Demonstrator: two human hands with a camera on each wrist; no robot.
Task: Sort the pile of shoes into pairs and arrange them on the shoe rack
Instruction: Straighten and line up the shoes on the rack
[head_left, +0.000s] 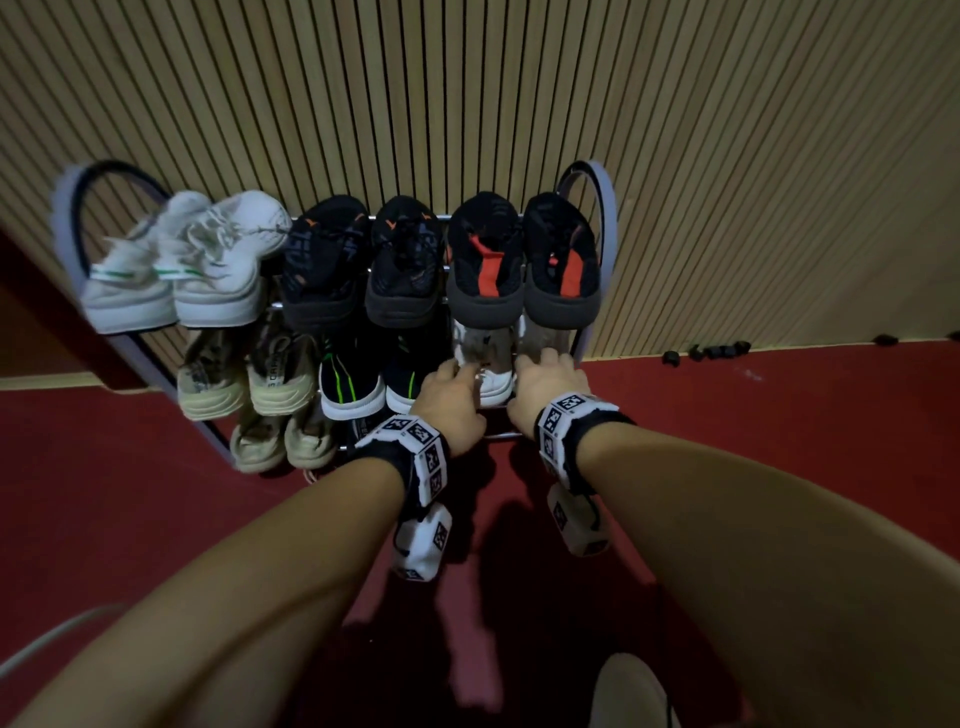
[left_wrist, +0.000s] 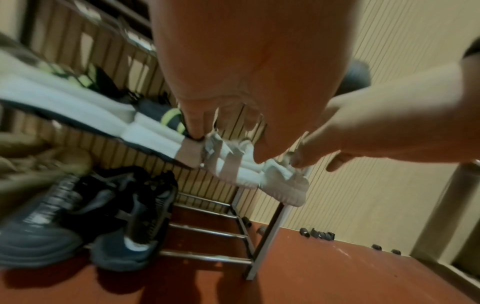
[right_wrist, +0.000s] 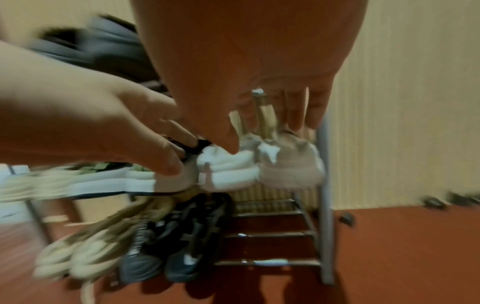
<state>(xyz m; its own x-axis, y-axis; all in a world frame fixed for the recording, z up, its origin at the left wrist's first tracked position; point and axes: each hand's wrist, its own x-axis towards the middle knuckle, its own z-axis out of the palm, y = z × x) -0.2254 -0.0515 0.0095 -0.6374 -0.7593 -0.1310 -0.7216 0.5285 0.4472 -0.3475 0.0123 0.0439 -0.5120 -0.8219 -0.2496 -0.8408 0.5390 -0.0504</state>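
The shoe rack (head_left: 592, 187) stands at the centre of the head view against a ribbed wall (head_left: 727, 156), on a red floor (head_left: 156, 493), and three tiers show. The top tier carries six shoes: two white sneakers (head_left: 208, 270) at the upper left of the frame, two black shoes with orange marks (head_left: 363, 260) in the middle, and two black shoes with red heel tabs (head_left: 524, 260) at the right. The middle tier also holds six: two beige shoes (head_left: 249, 379), two dark shoes with green stripes (head_left: 358, 384), and two white-and-pink shoes (left_wrist: 249, 170) at its right end. On the bottom tier two cream shoes (head_left: 283, 441) sit at the left; the wrist views show two dark blue-grey shoes (left_wrist: 78, 226) beside them. Every shoe lies with its long axis running front to back, heel toward the camera and toe toward the wall. The left hand (head_left: 452, 400) curls its fingers (left_wrist: 193, 123) over the heel of the left white-and-pink shoe, gripping it. The right hand (head_left: 550, 384) lays its fingers (right_wrist: 298, 111) into the collar of the right one, thumb at the inner side, holding it. Small dark objects (head_left: 711, 351) lie along the wall base at the right.
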